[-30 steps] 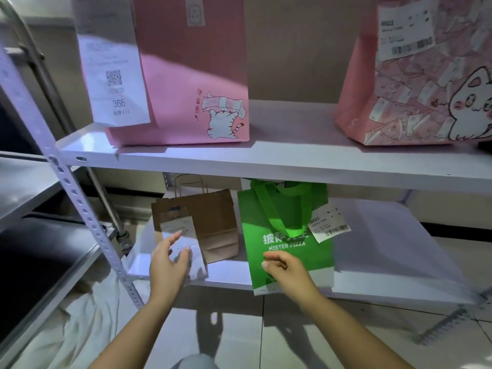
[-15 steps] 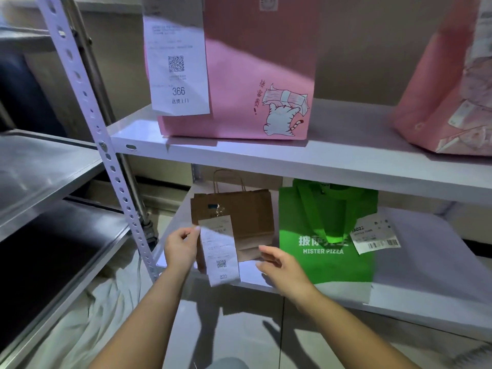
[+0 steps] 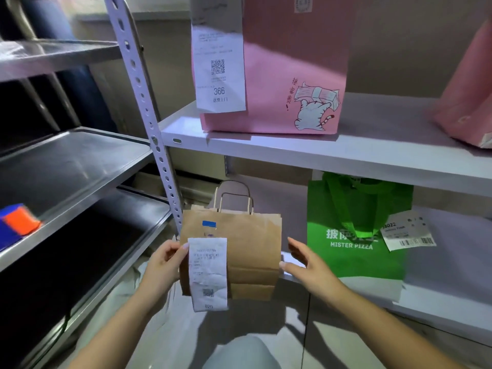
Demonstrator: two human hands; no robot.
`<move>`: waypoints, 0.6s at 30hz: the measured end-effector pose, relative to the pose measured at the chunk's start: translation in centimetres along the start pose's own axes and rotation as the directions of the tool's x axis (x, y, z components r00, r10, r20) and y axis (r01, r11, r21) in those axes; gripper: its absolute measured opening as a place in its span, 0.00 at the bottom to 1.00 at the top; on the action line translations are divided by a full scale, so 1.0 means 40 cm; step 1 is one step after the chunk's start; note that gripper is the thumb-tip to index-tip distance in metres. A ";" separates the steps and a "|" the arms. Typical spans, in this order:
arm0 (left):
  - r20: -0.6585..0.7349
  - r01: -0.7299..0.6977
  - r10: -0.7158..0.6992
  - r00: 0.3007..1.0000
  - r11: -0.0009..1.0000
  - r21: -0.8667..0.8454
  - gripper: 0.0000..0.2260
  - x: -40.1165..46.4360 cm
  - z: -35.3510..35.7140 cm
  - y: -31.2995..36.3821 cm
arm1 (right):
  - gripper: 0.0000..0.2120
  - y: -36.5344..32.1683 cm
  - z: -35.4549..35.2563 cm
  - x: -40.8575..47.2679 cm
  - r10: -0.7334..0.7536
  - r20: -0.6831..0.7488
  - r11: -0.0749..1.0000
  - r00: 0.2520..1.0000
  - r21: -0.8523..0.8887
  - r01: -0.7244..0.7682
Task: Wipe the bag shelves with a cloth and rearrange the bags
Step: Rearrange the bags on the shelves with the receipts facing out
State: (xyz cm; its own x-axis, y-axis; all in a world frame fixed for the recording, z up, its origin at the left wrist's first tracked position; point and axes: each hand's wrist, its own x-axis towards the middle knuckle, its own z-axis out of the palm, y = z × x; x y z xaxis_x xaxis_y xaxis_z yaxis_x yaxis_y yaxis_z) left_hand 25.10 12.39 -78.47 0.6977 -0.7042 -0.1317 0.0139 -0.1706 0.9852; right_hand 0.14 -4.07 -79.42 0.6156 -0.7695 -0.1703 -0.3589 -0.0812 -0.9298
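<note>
A brown paper bag (image 3: 250,251) with twisted handles and a long white receipt (image 3: 207,272) is at the front left edge of the lower white shelf (image 3: 439,302). My left hand (image 3: 165,265) grips the bag's left edge, thumb on the front beside the receipt. My right hand (image 3: 306,262) is spread with straight fingers, its thumb touching the bag's right edge. A green Mister Pizza bag (image 3: 354,235) stands to the right. On the upper shelf (image 3: 319,153) stands a pink cat bag (image 3: 292,62); a second pink bag (image 3: 468,102) is at the far right.
A perforated upright post (image 3: 149,129) separates this rack from steel shelves (image 3: 80,161) on the left, where an orange and blue object (image 3: 18,222) lies. A pale cloth (image 3: 125,296) seems to lie on the floor below my left arm.
My right hand left the green bag and came to the brown bag's right side. My left hand took hold of the brown bag's left edge. The view swung left and closer.
</note>
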 end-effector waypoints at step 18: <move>0.088 -0.381 0.409 0.908 0.896 -0.227 0.08 -0.279 -0.009 0.516 | 0.19 -0.389 -0.197 -0.322 -0.557 -0.133 0.824 0.820 0.031 0.565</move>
State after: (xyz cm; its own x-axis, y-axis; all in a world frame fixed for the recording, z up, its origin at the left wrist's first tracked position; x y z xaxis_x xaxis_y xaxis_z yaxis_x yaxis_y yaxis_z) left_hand 17.85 16.98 -56.63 0.5765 -0.7700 0.2734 -0.0913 0.2718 0.9580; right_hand -7.75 2.12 -60.18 0.6113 -0.6697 0.4216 0.0741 -0.4820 -0.8731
